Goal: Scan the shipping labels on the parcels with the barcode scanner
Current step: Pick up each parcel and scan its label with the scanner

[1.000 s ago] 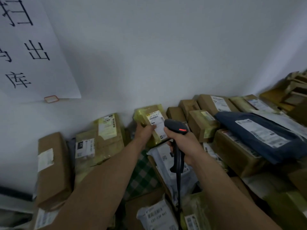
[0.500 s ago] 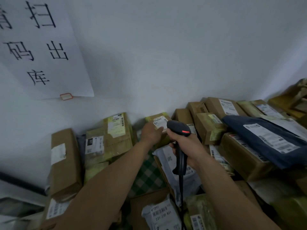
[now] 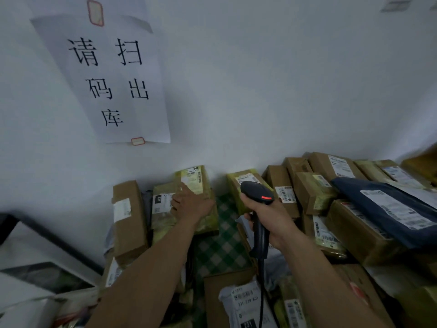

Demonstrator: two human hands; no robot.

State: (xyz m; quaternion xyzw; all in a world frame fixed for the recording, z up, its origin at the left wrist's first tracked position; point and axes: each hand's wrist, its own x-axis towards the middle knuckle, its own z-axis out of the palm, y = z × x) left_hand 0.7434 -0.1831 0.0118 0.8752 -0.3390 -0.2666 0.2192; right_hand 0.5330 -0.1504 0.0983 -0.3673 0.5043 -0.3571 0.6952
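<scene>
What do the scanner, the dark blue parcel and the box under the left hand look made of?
Barcode scanner: black moulded plastic, a smooth rounded shell with slight sheen. Dark blue parcel: likely a soft plastic mailer; it sags and creases. Box under the left hand: probably cardboard, wrapped in glossy yellowish tape.

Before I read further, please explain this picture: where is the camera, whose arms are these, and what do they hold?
There is no machine. The camera sits on a person's head, looking forward and down, so both bare arms are that person's own. The right hand grips a black handheld barcode scanner. The left hand rests on a yellow-taped cardboard parcel with a white label. More brown cardboard parcels are piled against the white wall, below a paper sign.
</scene>
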